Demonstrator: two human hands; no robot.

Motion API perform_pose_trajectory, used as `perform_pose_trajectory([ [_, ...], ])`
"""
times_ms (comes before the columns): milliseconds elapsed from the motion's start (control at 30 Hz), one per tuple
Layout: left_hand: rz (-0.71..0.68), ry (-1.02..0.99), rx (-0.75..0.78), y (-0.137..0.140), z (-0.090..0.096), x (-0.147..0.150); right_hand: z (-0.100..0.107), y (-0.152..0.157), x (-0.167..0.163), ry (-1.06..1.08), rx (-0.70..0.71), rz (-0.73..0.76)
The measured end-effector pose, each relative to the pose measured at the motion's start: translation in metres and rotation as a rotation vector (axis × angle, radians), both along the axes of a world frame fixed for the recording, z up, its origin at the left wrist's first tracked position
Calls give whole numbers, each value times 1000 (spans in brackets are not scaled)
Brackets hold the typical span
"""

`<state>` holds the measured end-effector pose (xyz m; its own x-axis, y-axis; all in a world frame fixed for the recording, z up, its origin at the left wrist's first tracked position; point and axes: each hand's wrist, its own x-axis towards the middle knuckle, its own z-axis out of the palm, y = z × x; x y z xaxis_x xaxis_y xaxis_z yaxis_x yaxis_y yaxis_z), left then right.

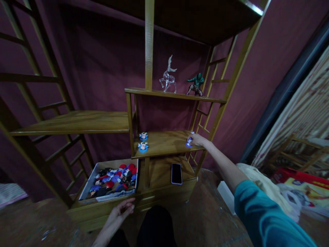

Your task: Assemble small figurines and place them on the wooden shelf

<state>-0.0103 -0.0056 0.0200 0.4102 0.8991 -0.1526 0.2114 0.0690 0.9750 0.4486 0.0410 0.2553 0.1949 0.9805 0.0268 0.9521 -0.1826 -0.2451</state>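
Observation:
My right hand (pixel 198 139) reaches to the right end of the middle shelf (pixel 167 141), its fingers closed around a small purple-and-white figurine (pixel 189 141) with a round purple base. The base is at the shelf surface, and part of the figurine is hidden by my fingers. At the shelf's left end stand two blue-based figurines, a rear one (pixel 143 136) and a front one (pixel 143 147). My left hand (pixel 122 212) hangs low in front of the cabinet, loosely bent, fingers apart and holding nothing. Just above it, a shallow cardboard box (pixel 90 181) holds many jumbled red, blue and black figurines.
A phone (pixel 176 173) lies on the lower ledge. On the upper shelf (pixel 154 92) stand a clear glass horse-like figure (pixel 168 77) and a green-hooded figure (pixel 196 84). Bags (pixel 290 199) and a white box (pixel 226 195) sit on the floor to the right.

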Motion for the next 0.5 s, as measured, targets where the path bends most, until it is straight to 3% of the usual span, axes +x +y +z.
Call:
perform_pose_trajectory([
  [167, -2, 7, 16, 1, -4, -2, -2, 2, 1, 50, -19, -35],
  [500, 18, 13, 27, -6, 6, 1, -5, 10, 0, 1, 39, -25],
])
